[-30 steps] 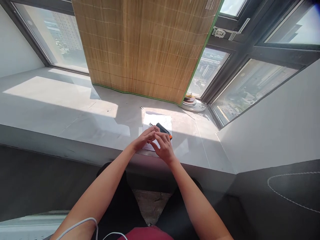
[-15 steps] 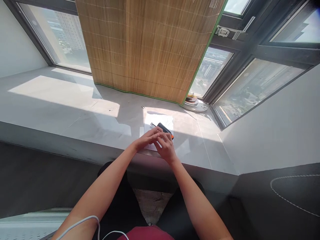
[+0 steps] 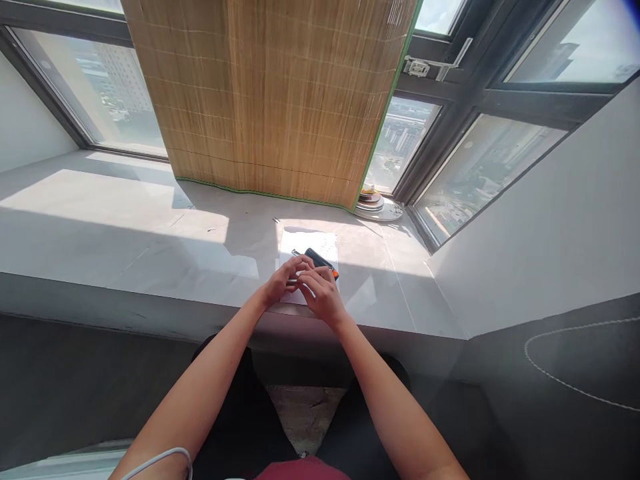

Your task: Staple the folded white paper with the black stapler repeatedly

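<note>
Slim piece [image 3: 291, 283]: a short, narrow thing between the fingers of both hands, over the near part of the paper; too small to tell what it is.
Left hand [image 3: 284, 279]: fingers curl narrowly around the slim piece from the left, apparently holding it.
Right hand [image 3: 321, 291]: fingertips gather at the slim piece's right end; whether they pinch it or only touch it, I cannot tell.
Work at the fingers: seems under way, since the slim piece is up in the hands and not set down; what is already done to it, and how much is left, the view does not show.
Black item [image 3: 320, 261]: lies at a slant on the paper, just beyond the fingers, its orange end [image 3: 335, 275] to the right and near; it looks unheld.
Metal bit [image 3: 295, 253]: just left of the black item's far end; whether the two are joined is unclear.
Paper [image 3: 310, 239]: white, flat under these things, its far part in sunlight, its near part shaded and partly covered by the hands.
Ledge [image 3: 185, 267]: pale, carries the paper near its front edge.
Plates [image 3: 371, 207]: stacked at the far right, by the window frame [image 3: 460, 87].
Blind [image 3: 270, 107]: slatted, green-edged, hangs beyond the paper.
</note>
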A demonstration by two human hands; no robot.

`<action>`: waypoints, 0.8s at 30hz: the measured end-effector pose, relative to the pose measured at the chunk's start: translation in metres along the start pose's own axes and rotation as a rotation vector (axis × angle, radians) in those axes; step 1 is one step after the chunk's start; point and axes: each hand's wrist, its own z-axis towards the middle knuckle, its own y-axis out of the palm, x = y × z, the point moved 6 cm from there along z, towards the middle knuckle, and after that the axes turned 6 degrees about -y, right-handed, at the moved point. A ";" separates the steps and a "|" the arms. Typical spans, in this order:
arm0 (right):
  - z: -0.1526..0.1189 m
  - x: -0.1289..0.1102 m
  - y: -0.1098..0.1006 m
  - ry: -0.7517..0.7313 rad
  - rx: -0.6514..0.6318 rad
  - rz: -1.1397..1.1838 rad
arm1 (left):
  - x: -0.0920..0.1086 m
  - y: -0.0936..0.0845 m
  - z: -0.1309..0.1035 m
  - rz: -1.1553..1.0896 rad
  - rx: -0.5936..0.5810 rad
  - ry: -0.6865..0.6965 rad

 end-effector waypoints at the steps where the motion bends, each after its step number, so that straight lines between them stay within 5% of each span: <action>1: 0.000 0.000 0.000 0.003 0.009 0.006 | 0.000 -0.001 0.001 0.000 0.009 0.013; 5: -0.001 0.002 -0.009 0.046 0.120 0.039 | 0.001 -0.008 0.002 0.027 0.122 0.116; 8: -0.003 0.007 -0.017 0.106 0.233 0.044 | 0.013 -0.031 -0.007 0.272 0.414 0.268; 10: -0.002 0.010 -0.018 0.116 0.247 0.047 | 0.029 -0.053 -0.016 0.644 0.642 0.320; 13: 0.000 0.011 -0.013 0.084 0.177 0.041 | 0.042 -0.091 -0.017 1.274 0.801 0.141; 17: 0.001 0.010 -0.010 0.085 0.178 0.058 | 0.032 -0.143 -0.017 1.550 0.882 -0.282; 21: -0.003 0.010 -0.018 0.120 0.293 0.086 | 0.020 -0.154 -0.016 1.585 0.862 -0.356; 24: -0.007 0.032 -0.034 0.211 0.328 0.026 | 0.019 -0.152 -0.016 1.576 0.864 -0.344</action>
